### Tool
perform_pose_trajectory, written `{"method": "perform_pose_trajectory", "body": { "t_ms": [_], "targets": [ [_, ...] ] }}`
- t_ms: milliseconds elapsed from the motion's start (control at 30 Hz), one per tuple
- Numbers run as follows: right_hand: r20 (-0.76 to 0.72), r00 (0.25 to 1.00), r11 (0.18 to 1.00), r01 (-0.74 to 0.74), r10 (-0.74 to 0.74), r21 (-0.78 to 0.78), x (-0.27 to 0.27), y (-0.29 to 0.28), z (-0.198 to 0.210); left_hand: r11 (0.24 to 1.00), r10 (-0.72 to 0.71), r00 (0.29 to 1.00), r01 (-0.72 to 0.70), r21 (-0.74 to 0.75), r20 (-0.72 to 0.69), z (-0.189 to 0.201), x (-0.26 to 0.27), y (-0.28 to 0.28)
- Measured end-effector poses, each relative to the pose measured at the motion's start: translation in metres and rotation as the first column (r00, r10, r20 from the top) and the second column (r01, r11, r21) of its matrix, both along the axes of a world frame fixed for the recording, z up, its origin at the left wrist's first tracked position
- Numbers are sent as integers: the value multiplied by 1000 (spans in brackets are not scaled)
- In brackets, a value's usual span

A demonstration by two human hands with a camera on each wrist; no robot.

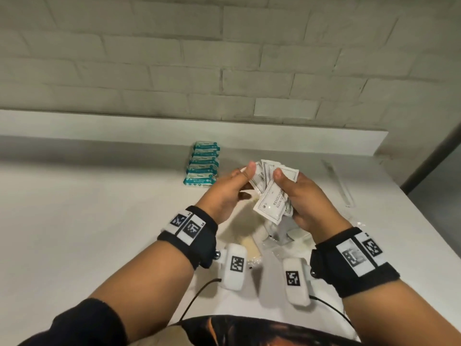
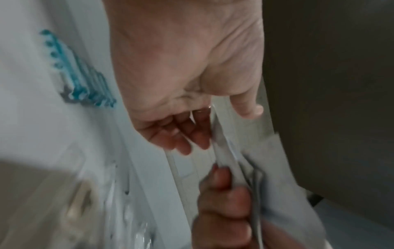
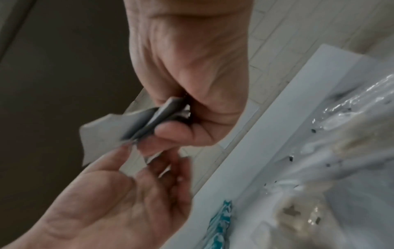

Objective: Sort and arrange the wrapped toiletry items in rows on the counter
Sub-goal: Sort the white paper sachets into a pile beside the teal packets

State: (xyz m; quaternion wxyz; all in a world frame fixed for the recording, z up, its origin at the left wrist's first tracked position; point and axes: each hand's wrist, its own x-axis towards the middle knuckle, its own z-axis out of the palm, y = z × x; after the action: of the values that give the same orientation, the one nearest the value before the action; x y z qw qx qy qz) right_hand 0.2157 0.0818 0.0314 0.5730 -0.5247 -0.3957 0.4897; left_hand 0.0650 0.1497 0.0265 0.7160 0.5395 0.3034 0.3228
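Observation:
Both hands are raised over the white counter (image 1: 99,221) with a fanned bunch of white sachets (image 1: 270,203) between them. My right hand (image 1: 301,196) grips the bunch, thumb on top; the right wrist view shows its fingers curled round the sachets' (image 3: 102,133) lower ends. My left hand (image 1: 232,188) pinches the sachets at the left of the fan, thumb in front. In the blurred left wrist view its fingers (image 2: 192,131) curl against a sachet (image 2: 241,151). Several teal-and-white wrapped items (image 1: 203,166) lie in a row at the back of the counter.
A loose pile of clear-wrapped white and cream items (image 1: 274,236) lies on the counter beneath my hands. A long clear-wrapped item (image 1: 338,181) lies to the right, near the counter's right edge. A raised ledge (image 1: 124,126) and a brick wall close off the back.

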Motion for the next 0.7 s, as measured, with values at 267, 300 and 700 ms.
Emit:
{"method": "perform_pose_trajectory", "body": {
  "t_ms": [267,300,700],
  "targets": [
    [-86,995,978,-59,43,-199,-5,-3,3,965,-16,997,36,-261,78,-13,17,-16],
    [-75,994,976,-92,79,-198,-4,-6,5,965,11,997,9,-264,76,-13,16,-13],
    [688,712,977,212,-141,-20,-21,-7,6,883,162,982,-102,-458,94,-12,22,-13]
  ]
}}
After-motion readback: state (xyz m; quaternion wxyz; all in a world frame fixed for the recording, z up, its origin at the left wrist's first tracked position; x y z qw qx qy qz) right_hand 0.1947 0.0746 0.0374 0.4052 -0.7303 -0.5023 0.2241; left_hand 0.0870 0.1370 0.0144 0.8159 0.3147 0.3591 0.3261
